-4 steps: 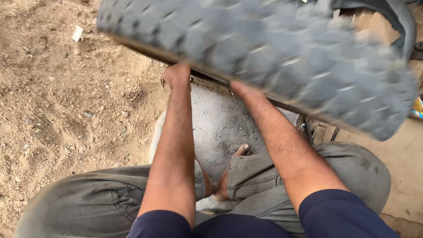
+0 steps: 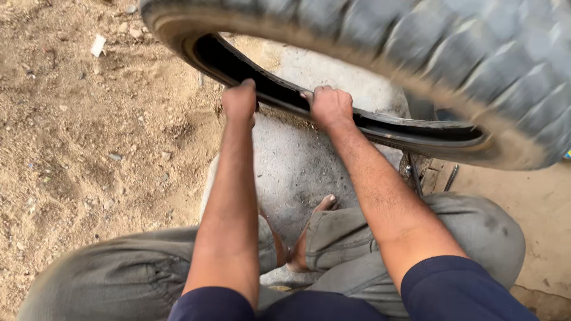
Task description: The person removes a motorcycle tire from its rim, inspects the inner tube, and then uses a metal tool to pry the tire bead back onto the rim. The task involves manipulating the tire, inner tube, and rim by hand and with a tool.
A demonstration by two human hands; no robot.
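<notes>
**Both hands on the tyre's inner edge**

Your left hand [image 2: 239,101] is fisted on the near inner edge of the tyre [image 2: 416,53], its grip closed there, arm straight out. Just right of it, your right hand [image 2: 331,107] curls over the same edge. Held so, the tyre hangs tilted above the grey slab [image 2: 297,160], far of your knees.
</notes>
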